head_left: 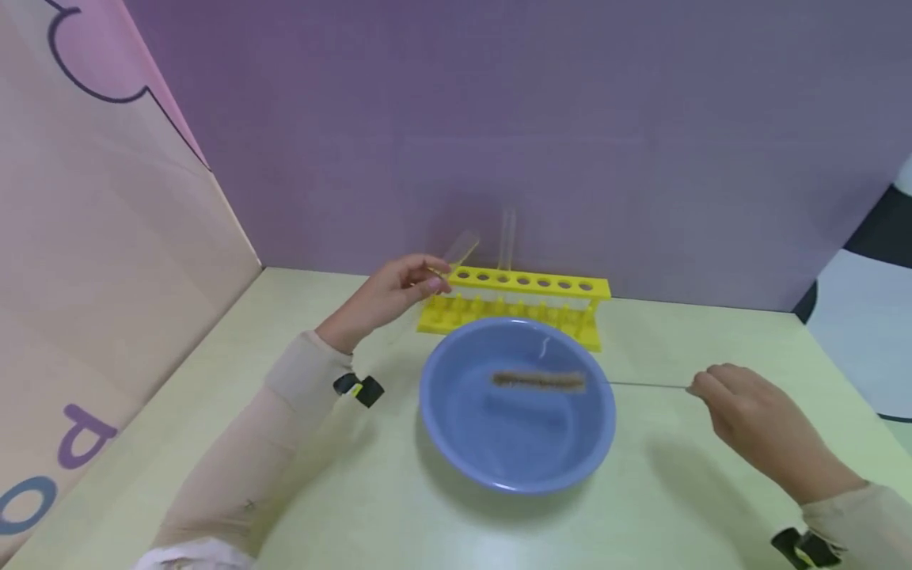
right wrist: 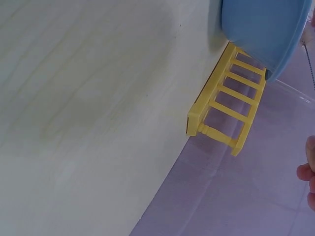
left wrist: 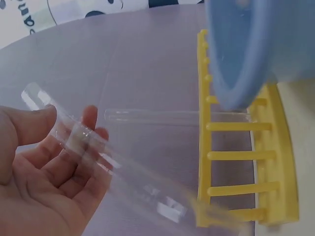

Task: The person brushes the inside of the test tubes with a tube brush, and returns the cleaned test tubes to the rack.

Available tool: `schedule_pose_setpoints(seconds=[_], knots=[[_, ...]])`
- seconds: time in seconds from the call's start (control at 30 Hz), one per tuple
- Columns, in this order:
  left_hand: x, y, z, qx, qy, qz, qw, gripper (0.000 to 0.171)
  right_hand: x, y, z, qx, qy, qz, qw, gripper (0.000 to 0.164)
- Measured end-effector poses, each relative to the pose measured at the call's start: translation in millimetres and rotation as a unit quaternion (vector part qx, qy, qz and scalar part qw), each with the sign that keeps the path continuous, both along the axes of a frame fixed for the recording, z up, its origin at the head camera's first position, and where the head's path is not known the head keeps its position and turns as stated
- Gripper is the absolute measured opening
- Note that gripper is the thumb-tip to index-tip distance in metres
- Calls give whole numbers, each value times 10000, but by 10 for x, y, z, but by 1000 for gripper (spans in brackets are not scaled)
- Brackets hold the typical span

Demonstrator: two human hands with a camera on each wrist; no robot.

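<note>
My left hand point(head_left: 395, 289) holds a clear test tube point(left wrist: 167, 209) near the left end of a yellow test tube rack point(head_left: 549, 287). The tube slants between thumb and fingers in the left wrist view, overlapping the rack's end there. My right hand point(head_left: 748, 416) pinches the thin wire handle of a test tube brush point(head_left: 538, 381), off to the right of a blue basin point(head_left: 523, 443). The brush's brown bristles hang level over the basin. Only fingertips point(right wrist: 307, 169) of that hand show at the right wrist view's edge.
Another clear test tube point(head_left: 507, 241) stands upright in the rack. Behind the rack rises a purple panel point(head_left: 570, 142), and a printed panel point(head_left: 128, 237) borders the left side. Rack and basin stand on a pale tabletop point(head_left: 342, 491).
</note>
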State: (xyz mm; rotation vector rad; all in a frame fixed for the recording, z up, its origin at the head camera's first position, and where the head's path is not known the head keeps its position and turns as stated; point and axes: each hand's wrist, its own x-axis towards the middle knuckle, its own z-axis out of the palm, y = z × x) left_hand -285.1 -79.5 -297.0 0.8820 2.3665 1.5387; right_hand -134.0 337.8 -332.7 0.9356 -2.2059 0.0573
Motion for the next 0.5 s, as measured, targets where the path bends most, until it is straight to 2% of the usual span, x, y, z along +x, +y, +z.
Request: schedule_pose_setpoints(seconds=[0.13, 0.3, 0.5], knots=[[-159, 83, 111, 211, -46, 259, 9994, 33, -4, 8, 36, 75, -26, 33, 10000, 41], [-302, 186, 223, 348, -82, 744, 9966, 32, -2, 12, 60, 178, -122, 49, 9998, 41], [-479, 331, 300, 627, 111, 1077, 9921, 33, -28, 8, 63, 302, -134, -8, 9995, 44]])
